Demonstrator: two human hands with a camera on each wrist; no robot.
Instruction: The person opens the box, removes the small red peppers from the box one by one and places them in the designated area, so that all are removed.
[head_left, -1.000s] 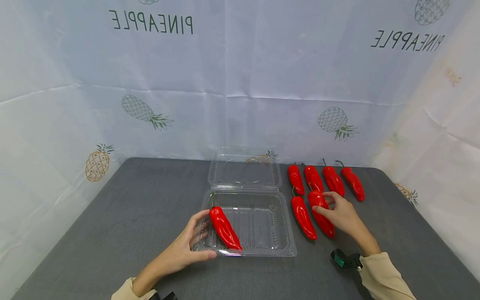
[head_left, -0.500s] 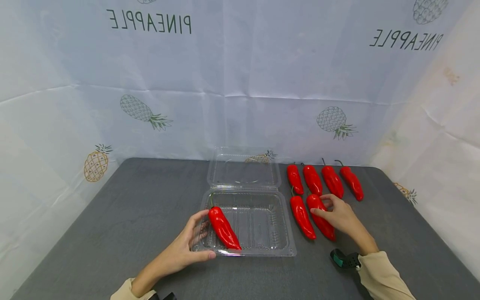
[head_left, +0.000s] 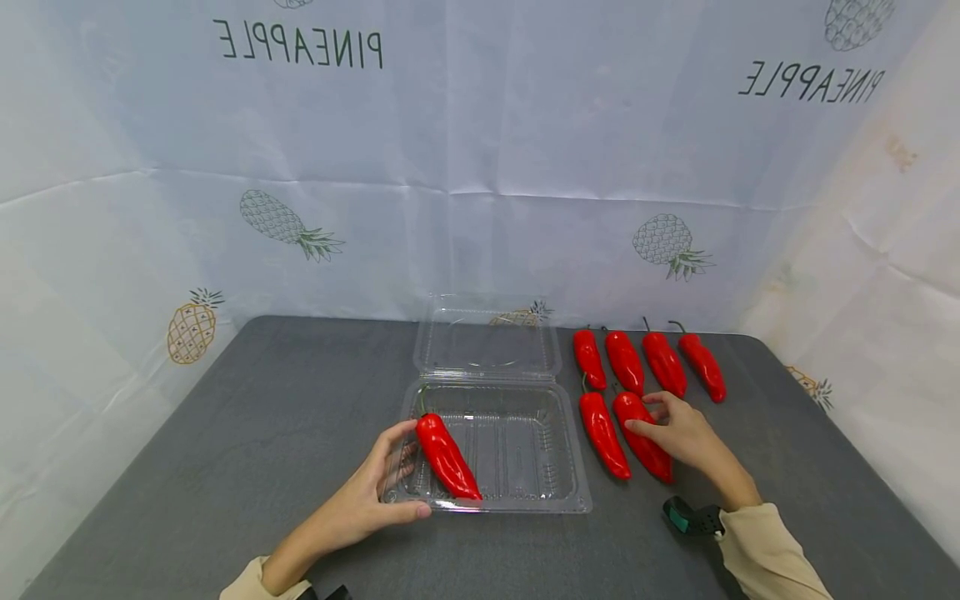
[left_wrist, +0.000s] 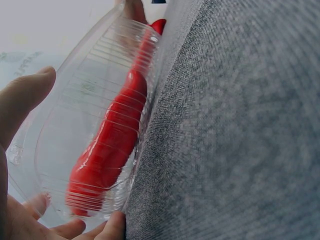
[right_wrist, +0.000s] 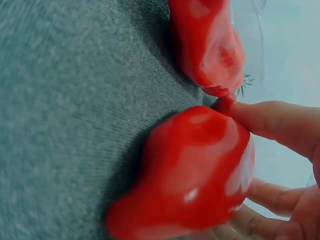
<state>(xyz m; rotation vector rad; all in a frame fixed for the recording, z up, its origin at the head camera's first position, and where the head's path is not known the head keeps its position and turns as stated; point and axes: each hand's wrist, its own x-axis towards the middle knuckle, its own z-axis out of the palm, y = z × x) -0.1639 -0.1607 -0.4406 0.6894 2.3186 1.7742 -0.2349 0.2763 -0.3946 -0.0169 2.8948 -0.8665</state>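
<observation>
A clear plastic clamshell container lies with its lid folded back. My left hand holds its near left corner, thumb by the front rim and fingers curved along the left wall. Inside, against that left side, rests one red chili pepper; through the ribbed wall the same pepper shows in the left wrist view. To the right of the container, my right hand pinches another red chili pepper between thumb and fingers. In the right wrist view that pepper lies close over the tabletop.
Left of the held pepper lies a red chili pepper. Several more, among them a far-right one, form a row behind. The dark grey table ends at a white pineapple-print cloth.
The right hand and the pepper in its fingers have shifted slightly toward the table's near edge. My left hand and the container have stayed in place.
</observation>
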